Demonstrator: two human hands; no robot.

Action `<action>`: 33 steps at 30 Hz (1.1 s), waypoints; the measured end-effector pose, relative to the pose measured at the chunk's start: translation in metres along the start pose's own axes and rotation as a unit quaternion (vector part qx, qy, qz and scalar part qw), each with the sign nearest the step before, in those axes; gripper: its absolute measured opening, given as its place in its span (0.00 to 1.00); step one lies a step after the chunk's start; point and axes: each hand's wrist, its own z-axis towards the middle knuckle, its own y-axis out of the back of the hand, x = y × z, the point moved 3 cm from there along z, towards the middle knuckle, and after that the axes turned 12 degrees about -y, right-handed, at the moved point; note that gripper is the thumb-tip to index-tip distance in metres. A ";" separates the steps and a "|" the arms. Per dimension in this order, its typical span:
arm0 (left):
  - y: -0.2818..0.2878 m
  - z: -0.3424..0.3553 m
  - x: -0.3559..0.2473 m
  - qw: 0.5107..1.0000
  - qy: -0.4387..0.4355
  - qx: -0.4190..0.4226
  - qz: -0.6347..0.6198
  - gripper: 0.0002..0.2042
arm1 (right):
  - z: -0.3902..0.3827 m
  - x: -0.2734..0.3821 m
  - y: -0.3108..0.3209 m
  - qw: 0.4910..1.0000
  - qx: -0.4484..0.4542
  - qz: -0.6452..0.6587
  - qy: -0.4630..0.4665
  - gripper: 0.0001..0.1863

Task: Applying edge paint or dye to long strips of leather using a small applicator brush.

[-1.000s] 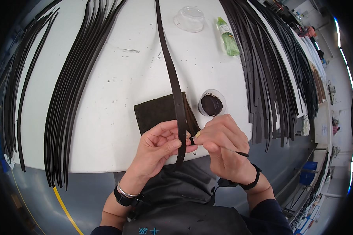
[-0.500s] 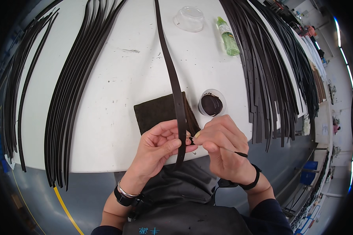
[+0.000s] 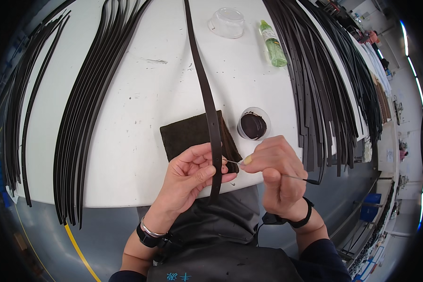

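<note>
A long dark leather strap (image 3: 204,84) with small holes runs from the table's far edge toward me. My left hand (image 3: 185,176) pinches its near end between thumb and fingers, its edge turned to the right. My right hand (image 3: 279,171) is closed around a thin metal rod (image 3: 293,177). One tip of the rod meets the strap's right edge near a hole; the dark other end sticks out to the right. Beneath the strap lies a folded dark cloth (image 3: 183,134). Just beyond my right hand stands a clear cup of dark paste (image 3: 254,126).
Dark straps hang in a row over the table's left side (image 3: 87,103), with more bundles at the far left. Another thick pile of straps (image 3: 315,94) covers the right side. A green bottle (image 3: 273,44) lies near a clear plastic tub (image 3: 228,23) at the back.
My right hand has shifted slightly right, drawing the rod away, so more of it shows between the fingers and the strap. My left hand and the strap have barely moved.
</note>
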 end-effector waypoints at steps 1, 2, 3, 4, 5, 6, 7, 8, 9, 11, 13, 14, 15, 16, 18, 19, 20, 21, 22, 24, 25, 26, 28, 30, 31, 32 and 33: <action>0.000 0.000 0.000 1.000 -0.002 0.003 0.000 0.17 | 0.000 0.000 -0.002 1.000 0.008 0.002 0.014 0.12; 0.000 0.000 0.000 1.000 -0.002 0.003 0.001 0.17 | 0.000 0.001 -0.003 1.000 0.008 0.002 0.014 0.12; -0.001 0.000 -0.001 1.000 -0.004 0.006 0.003 0.17 | -0.001 0.001 -0.004 1.000 0.008 0.005 -0.001 0.06; -0.002 0.000 -0.002 1.000 -0.005 0.009 0.005 0.17 | -0.001 0.000 -0.005 1.000 0.008 0.008 -0.015 0.03; -0.002 0.000 -0.002 1.000 -0.005 0.009 0.005 0.17 | -0.001 0.000 -0.006 1.000 0.008 0.007 -0.015 0.03; -0.002 0.000 -0.002 1.000 -0.004 0.010 0.009 0.17 | -0.002 0.000 -0.006 1.000 0.007 0.005 -0.014 0.04; -0.002 0.000 -0.002 1.000 -0.004 0.009 0.014 0.17 | -0.002 -0.001 -0.007 1.000 0.007 0.004 -0.014 0.05; -0.002 0.000 -0.002 1.000 -0.004 0.009 0.014 0.17 | -0.002 -0.001 -0.008 1.000 0.007 0.005 -0.014 0.05; -0.001 0.000 -0.002 1.000 -0.004 0.011 0.014 0.17 | -0.002 -0.001 -0.008 1.000 0.009 0.000 -0.011 0.05; -0.002 0.000 -0.003 1.000 -0.004 0.014 0.012 0.17 | 0.000 0.000 -0.008 1.000 0.012 -0.005 -0.008 0.05; -0.003 0.000 -0.003 1.000 -0.004 0.010 0.023 0.17 | 0.002 0.003 -0.009 0.999 0.032 -0.033 -0.007 0.06; -0.003 0.000 -0.003 1.000 -0.004 0.010 0.023 0.17 | 0.003 0.003 -0.009 0.999 0.032 -0.033 -0.007 0.06; -0.003 0.000 -0.003 1.000 -0.006 0.013 0.026 0.17 | 0.002 0.004 -0.010 0.999 0.040 -0.029 -0.011 0.06; -0.004 0.000 -0.003 0.999 -0.007 0.015 0.028 0.17 | 0.002 0.004 -0.010 0.998 0.048 -0.026 -0.015 0.06; -0.004 0.000 -0.003 1.000 -0.005 0.014 0.028 0.17 | 0.000 -0.002 -0.012 0.999 0.037 -0.003 -0.014 0.06; -0.004 -0.001 -0.003 1.000 -0.004 0.012 0.028 0.17 | -0.001 -0.004 -0.012 0.999 0.025 0.021 -0.012 0.05; -0.003 -0.001 -0.002 1.000 -0.004 0.012 0.028 0.17 | -0.001 -0.004 -0.011 0.999 0.025 0.021 -0.012 0.05; -0.002 -0.001 -0.001 1.000 -0.005 0.010 0.022 0.17 | -0.002 -0.006 -0.010 0.999 0.023 0.024 -0.025 0.05; -0.001 -0.001 0.000 1.000 -0.005 0.009 0.015 0.17 | -0.002 -0.007 -0.009 0.999 0.020 0.026 -0.039 0.04; -0.003 0.000 -0.002 1.000 -0.004 0.010 0.019 0.17 | 0.001 -0.002 -0.009 0.999 0.023 0.003 -0.027 0.04; -0.004 0.000 -0.003 1.000 -0.004 0.011 0.024 0.17 | 0.002 0.001 -0.009 0.999 0.026 -0.020 -0.015 0.03; -0.004 0.000 -0.003 1.000 -0.003 0.011 0.024 0.17 | 0.003 0.002 -0.009 0.999 0.026 -0.020 -0.015 0.03; -0.005 0.000 -0.003 0.999 -0.005 0.006 0.033 0.17 | 0.004 0.003 -0.010 0.998 0.049 -0.007 -0.027 0.03; -0.005 0.000 -0.003 0.999 -0.003 0.000 0.032 0.17 | 0.004 0.001 -0.009 0.999 0.046 -0.019 -0.022 0.04; -0.005 0.000 -0.003 0.999 -0.002 -0.005 0.031 0.17 | 0.003 0.000 -0.008 0.998 0.043 -0.031 -0.016 0.05; -0.004 0.000 -0.003 0.999 -0.002 -0.005 0.031 0.17 | 0.002 -0.002 -0.008 0.998 0.042 -0.031 -0.016 0.05; -0.003 0.000 -0.002 1.000 -0.003 0.004 0.024 0.17 | -0.001 -0.004 -0.008 0.999 0.036 -0.006 -0.008 0.04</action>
